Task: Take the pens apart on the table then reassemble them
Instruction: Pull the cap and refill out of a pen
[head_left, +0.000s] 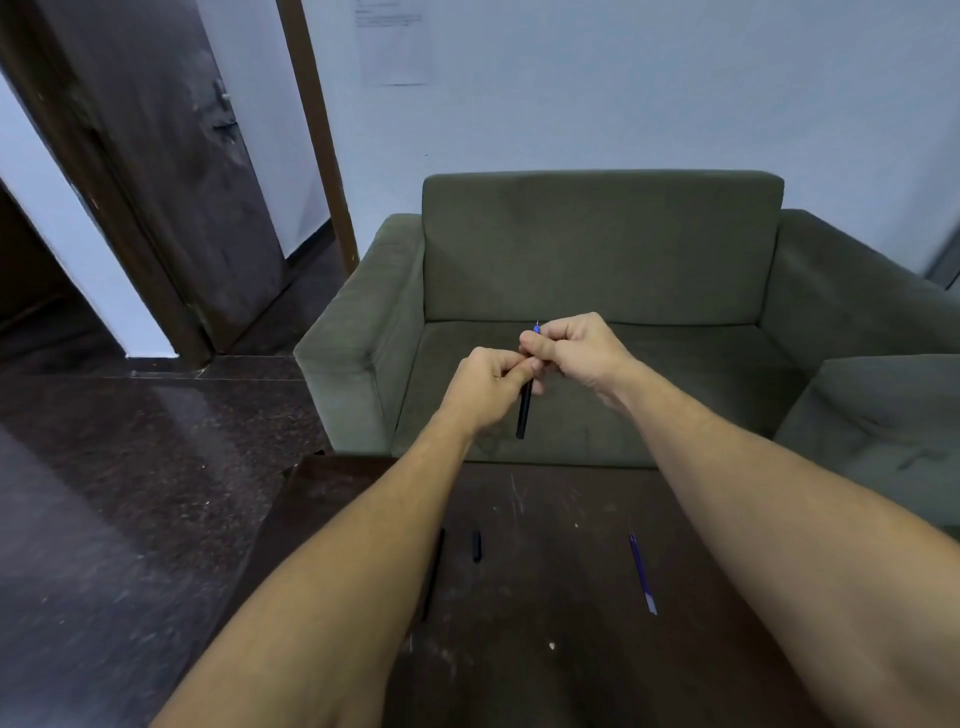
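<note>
Behind our raised arms stands a green sofa (597, 249) against a pale wall, with a dark wooden door (171, 171) at the far left, and below our forearms lies a scratched dark table (545, 649). Going left to right on the table, we see a long black pen barrel (432, 574) lying lengthwise, pointing away from us, then a short black cap (476, 545) just beside it, then, well apart, a blue refill (643, 574) lying lengthwise and slightly slanted. Above the table's far edge, our left hand (488, 387) is closed around the middle of a black pen (524, 410). That pen runs nearly upright, its black end hanging down and its blue tip up. Our right hand (576, 351) pinches the upper end, just below the tip.
</note>
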